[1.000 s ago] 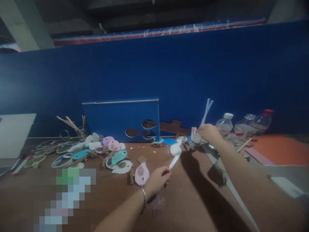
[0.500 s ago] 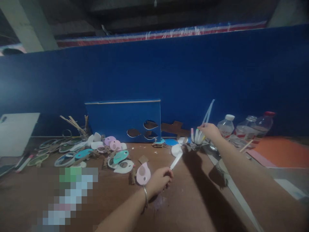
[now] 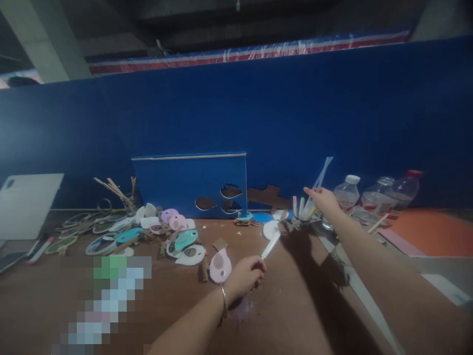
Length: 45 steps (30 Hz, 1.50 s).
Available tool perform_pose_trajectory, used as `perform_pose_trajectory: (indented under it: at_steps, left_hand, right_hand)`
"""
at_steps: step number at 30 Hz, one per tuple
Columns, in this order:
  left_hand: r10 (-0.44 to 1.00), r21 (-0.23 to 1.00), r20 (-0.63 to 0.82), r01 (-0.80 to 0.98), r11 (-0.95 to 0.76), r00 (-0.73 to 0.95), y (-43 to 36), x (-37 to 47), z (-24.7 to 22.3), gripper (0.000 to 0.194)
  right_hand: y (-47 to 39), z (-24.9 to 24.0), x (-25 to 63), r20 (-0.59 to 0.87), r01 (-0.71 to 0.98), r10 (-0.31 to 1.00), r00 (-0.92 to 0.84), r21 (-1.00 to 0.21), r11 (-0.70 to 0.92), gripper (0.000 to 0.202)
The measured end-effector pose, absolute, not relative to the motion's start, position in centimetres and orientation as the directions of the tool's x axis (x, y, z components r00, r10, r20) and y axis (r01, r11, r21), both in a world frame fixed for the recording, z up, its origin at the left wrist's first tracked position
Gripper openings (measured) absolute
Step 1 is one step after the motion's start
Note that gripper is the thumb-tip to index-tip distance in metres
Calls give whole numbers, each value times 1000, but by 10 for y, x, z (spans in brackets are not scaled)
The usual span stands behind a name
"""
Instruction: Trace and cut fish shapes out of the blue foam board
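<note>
My left hand [image 3: 247,277], with a bangle at its wrist, is low over the brown table, its fingers curled around the near end of a slim white pen-shaped thing [image 3: 271,245]. Beside that wrist lies a pink bird-shaped cutout [image 3: 220,266]. Farther right, my right hand [image 3: 324,201] is just above a holder [image 3: 297,223] of markers, fingertips extended to the left and apart from the marker caps. Pink- and green-capped markers [image 3: 302,204] stand in it. Behind the fingers, clear translucent sticks [image 3: 322,172] lean up to the right.
Bird-shaped cutouts [image 3: 186,240] in several colours are heaped on the left. A blue panel [image 3: 173,185] with drop-shaped holes stands at the back. Plastic bottles [image 3: 346,192] and an orange sheet [image 3: 424,229] are on the right. Wooden sticks [image 3: 114,190] rise at the left.
My right hand has risen slightly and its fingertips have come away from the green-capped marker. The translucent sticks lean farther right. My left hand stays in nearly the same place.
</note>
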<state>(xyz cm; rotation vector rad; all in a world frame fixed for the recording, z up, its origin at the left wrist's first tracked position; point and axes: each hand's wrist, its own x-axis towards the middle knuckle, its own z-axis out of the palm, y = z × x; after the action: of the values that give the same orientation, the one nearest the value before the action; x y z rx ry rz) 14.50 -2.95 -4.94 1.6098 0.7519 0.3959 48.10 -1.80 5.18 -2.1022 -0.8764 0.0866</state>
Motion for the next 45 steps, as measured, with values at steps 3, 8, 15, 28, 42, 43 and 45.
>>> perform_pose_trajectory:
  at_steps: [3, 8, 15, 28, 42, 43, 45]
  left_hand:
    - [667, 971, -147, 236, -45, 731, -29, 145, -52, 20]
    - [665, 968, -142, 242, -61, 733, -29, 144, -52, 20]
    - [665, 962, -151, 263, -72, 732, -29, 144, -49, 21]
    - [662, 963, -145, 260, -77, 736, -30, 145, -49, 21]
    - [918, 979, 191, 4, -205, 347, -24, 136, -38, 7]
    - [900, 956, 256, 45, -290, 353, -24, 134, -38, 8]
    - [813, 865, 389, 131, -484, 433, -28, 132, -36, 11]
  right_hand:
    - [-19, 51, 481, 224, 534, 615, 756, -755, -380, 61]
    - [-20, 44, 481, 215, 500, 622, 753, -801, -329, 71]
    - [-19, 34, 482, 239, 477, 614, 752, -840, -257, 74]
    - [-70, 64, 414, 882, 879, -17, 470, -467, 92, 38]
    - [-50, -50, 353, 380, 970, 903, -200, -51, 237, 22]
    - [-51, -50, 353, 387, 977, 909, -157, -72, 199, 21]
    - [-54, -49, 352, 409, 987, 912, -34, -130, 95, 23]
